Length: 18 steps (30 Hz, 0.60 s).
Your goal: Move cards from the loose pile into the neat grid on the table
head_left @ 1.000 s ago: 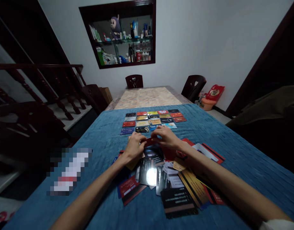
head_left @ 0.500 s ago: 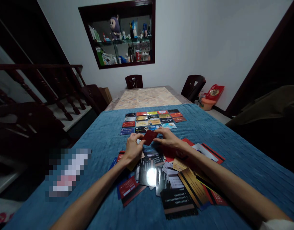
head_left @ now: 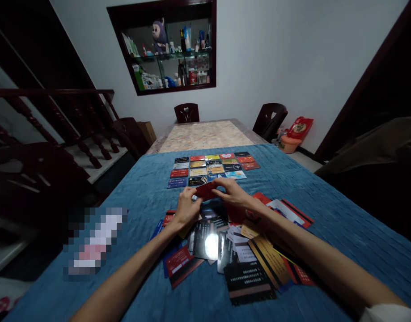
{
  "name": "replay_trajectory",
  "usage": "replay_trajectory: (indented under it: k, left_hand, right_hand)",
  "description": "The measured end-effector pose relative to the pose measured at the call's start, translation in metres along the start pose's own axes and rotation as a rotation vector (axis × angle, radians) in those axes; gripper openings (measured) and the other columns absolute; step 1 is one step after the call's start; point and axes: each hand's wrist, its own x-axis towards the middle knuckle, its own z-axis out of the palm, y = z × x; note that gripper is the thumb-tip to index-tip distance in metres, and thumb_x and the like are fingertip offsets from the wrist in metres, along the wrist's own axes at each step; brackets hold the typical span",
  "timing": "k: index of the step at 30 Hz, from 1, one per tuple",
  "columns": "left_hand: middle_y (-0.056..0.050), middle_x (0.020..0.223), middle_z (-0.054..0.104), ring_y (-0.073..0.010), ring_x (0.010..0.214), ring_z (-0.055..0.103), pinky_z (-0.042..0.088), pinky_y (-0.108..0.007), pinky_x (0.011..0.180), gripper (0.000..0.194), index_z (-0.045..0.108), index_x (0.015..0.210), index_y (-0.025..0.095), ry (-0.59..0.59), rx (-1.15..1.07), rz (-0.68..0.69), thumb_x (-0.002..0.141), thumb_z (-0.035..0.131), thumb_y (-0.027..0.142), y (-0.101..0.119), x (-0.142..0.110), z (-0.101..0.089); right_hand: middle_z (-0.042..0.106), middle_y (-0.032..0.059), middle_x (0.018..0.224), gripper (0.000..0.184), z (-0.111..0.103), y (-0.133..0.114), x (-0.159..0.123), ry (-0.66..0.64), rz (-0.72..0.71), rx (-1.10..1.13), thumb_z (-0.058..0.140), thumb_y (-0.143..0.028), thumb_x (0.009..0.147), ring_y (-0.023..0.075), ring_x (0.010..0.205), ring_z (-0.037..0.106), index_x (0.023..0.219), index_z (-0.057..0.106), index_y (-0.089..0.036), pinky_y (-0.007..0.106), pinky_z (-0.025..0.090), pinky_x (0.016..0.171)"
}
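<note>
A dark red card (head_left: 205,191) is raised above the table, gripped at its right end between the thumb and fingers of my right hand (head_left: 232,193). My left hand (head_left: 187,208) is closed at the card's left end, thumb and fingers pinched. A small whitish patch shows by the left fingertips; I cannot make out what it is. Beneath the hands lies a loose heap of overlapping cards, among them a black card (head_left: 248,282), a gold card (head_left: 269,261) and a red card (head_left: 181,264). Beyond them, several cards lie face up in rows, including a blue one (head_left: 177,183).
A blue cloth (head_left: 141,197) covers the near part of the table, with a patterned tabletop (head_left: 201,134) behind. A blurred-out object (head_left: 101,237) lies at the left. Dark wooden chairs (head_left: 270,120) stand around the table, and a railing is at the left.
The red card has tipped to a flatter angle and shifted slightly left, with my right fingers moving along with it. My left hand stays almost in place.
</note>
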Motion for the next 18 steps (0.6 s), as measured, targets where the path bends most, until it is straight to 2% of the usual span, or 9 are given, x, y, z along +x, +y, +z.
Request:
replay_trajectory:
  k: [6, 10, 18]
  left_hand:
    - [-0.003, 0.091, 0.069, -0.0191, 0.089, 0.063, 0.05, -0.035, 0.087, 0.02, 0.071, 0.097, 0.02, 0.029, 0.0, 0.02, 0.078, 0.066, 0.013, -0.0012, 0.0017, -0.0008]
    - [-0.003, 0.094, 0.07, -0.0201, 0.095, 0.063, 0.049, -0.037, 0.091, 0.022, 0.068, 0.099, 0.02, 0.051, -0.003, 0.043, 0.079, 0.064, 0.011, -0.0012, 0.0017, -0.0022]
    - [-0.002, 0.095, 0.069, -0.0196, 0.097, 0.062, 0.046, -0.035, 0.091, 0.027, 0.068, 0.103, 0.022, 0.055, 0.039, 0.091, 0.082, 0.059, 0.008, 0.001, -0.0023, -0.0015]
  right_hand:
    - [0.07, 0.0079, 0.094, 0.023, -0.0043, 0.0043, 0.0018, -0.004, -0.055, -0.281, 0.055, -0.016, 0.089, 0.0207, 0.088, 0.055, 0.109, 0.065, -0.018, 0.031, 0.037, 0.076]
    - [0.07, 0.0077, 0.095, 0.023, -0.0052, 0.0061, 0.0008, -0.057, -0.082, -0.449, 0.062, -0.021, 0.088, 0.0226, 0.093, 0.052, 0.11, 0.067, -0.02, 0.032, 0.031, 0.076]
    - [0.07, 0.0061, 0.09, 0.016, 0.0022, 0.0023, -0.0023, -0.093, -0.123, -0.544, 0.063, -0.024, 0.091, 0.0219, 0.088, 0.048, 0.105, 0.07, -0.022, 0.033, 0.025, 0.075]
